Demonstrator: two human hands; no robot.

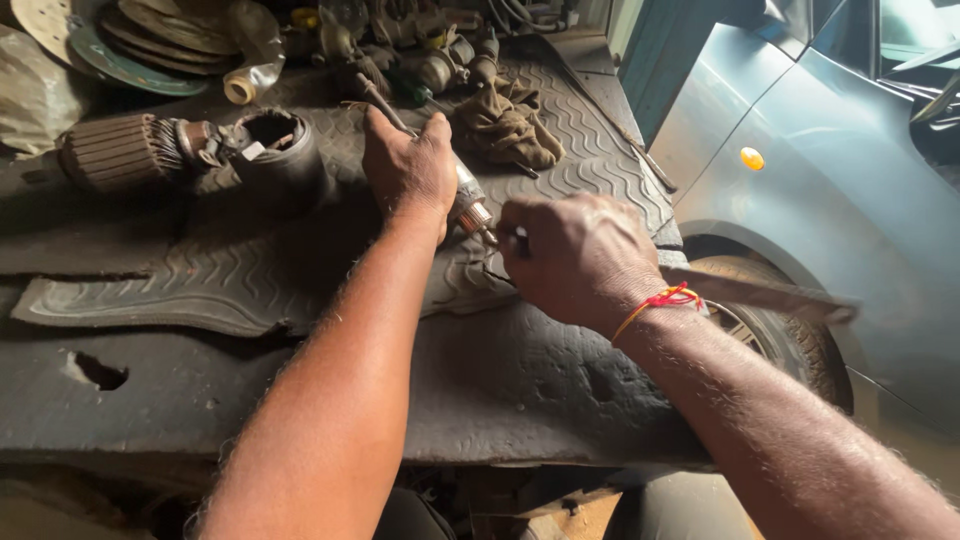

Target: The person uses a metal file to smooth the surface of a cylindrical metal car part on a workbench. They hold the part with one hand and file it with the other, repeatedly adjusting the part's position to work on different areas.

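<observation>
Left hand (408,165) wrapped tight round a slim metal shaft part (470,205), held above the ribbed black rubber mat (590,150) at the bench's middle. Right hand (575,260), red thread at the wrist, pinched shut on a thin tool (497,240) touching the part's bright tip. Nearby: a ridged cylindrical armature (120,150), a dark round housing (275,145), a crumpled brown rag (505,125), stacked worn discs (150,40). Beside the bench, a blue-grey car (830,190), smooth-panelled.

Both hands (arms outstretched) closed in fists, left hand (408,165) beyond right hand (568,258).
</observation>
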